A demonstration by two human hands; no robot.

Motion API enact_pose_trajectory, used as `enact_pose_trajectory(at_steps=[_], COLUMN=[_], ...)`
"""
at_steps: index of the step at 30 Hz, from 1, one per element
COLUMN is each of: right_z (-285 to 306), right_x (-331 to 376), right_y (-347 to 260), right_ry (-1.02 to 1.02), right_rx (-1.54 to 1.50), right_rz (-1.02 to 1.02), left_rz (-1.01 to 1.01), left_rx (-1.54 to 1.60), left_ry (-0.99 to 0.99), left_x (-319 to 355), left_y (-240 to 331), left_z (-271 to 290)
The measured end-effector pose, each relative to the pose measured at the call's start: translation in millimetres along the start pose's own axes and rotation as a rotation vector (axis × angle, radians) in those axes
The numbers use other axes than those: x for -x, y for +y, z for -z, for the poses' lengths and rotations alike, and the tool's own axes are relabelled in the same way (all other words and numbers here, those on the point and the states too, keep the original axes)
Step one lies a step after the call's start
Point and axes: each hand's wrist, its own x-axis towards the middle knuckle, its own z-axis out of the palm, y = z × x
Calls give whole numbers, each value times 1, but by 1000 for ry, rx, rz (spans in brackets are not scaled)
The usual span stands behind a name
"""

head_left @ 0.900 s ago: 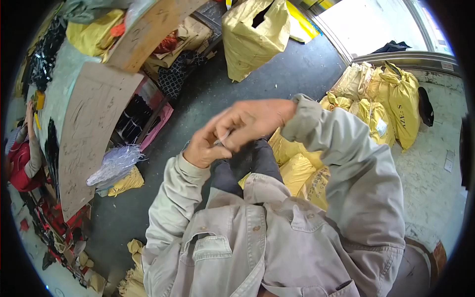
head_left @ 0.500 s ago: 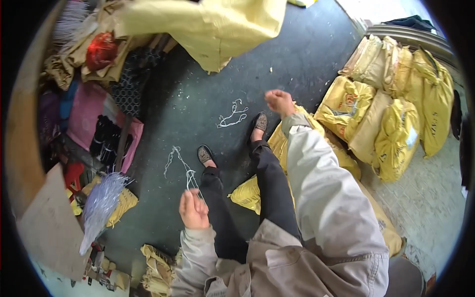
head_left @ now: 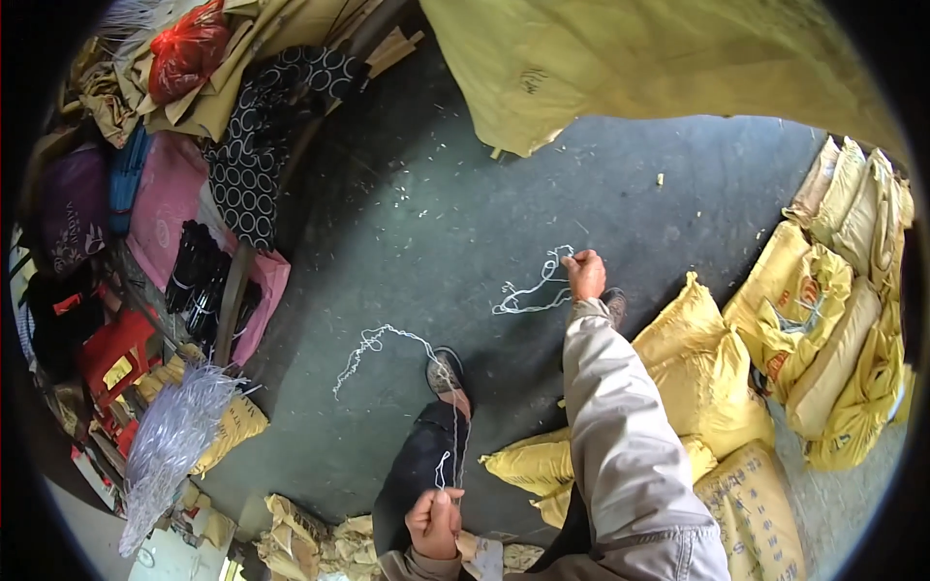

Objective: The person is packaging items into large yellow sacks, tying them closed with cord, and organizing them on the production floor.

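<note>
At the lower middle, my left hand (head_left: 435, 524) is closed on a thin white string (head_left: 443, 471), with a small loop standing above the fingertips. This string runs forward over my left shoe and trails across the dark floor in a crinkled curve. My outstretched right hand (head_left: 586, 277) has its fingers pressed together beside a second white string (head_left: 520, 306), which lies loosely looped ahead of me. The fingertips overlap the end of that loop; I cannot tell whether they grip it.
Yellow sacks (head_left: 702, 387) lie beside my right leg, with more yellow sacks (head_left: 814, 320) stacked at far right. A large yellow sheet (head_left: 630, 68) hangs across the top. On the left are a pink bag (head_left: 170, 208), a red bundle (head_left: 187, 50) and clear plastic strips (head_left: 179, 436).
The view has shifted, moving the floor strings rightward and lower. My right hand has reached further out, to the looped string. My left hand has dropped nearer the lower edge, still holding its string.
</note>
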Motion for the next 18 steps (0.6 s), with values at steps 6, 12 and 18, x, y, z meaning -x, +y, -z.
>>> enact_pose_trajectory(at_steps=[6,12,18], right_z=[78,331,583], right_x=[-3,111,207], right_y=[6,-169,-303], right_ry=[-226,-805,-762], right_rx=[-241,-698,-486], right_rz=[-83,169,695], left_rz=[-118,-418,-548], left_rx=[74,-104,-68], left_ry=[-22,-228,-831], left_x=[16,77,218], left_y=[24,130,226], left_z=[-6,-25,-102])
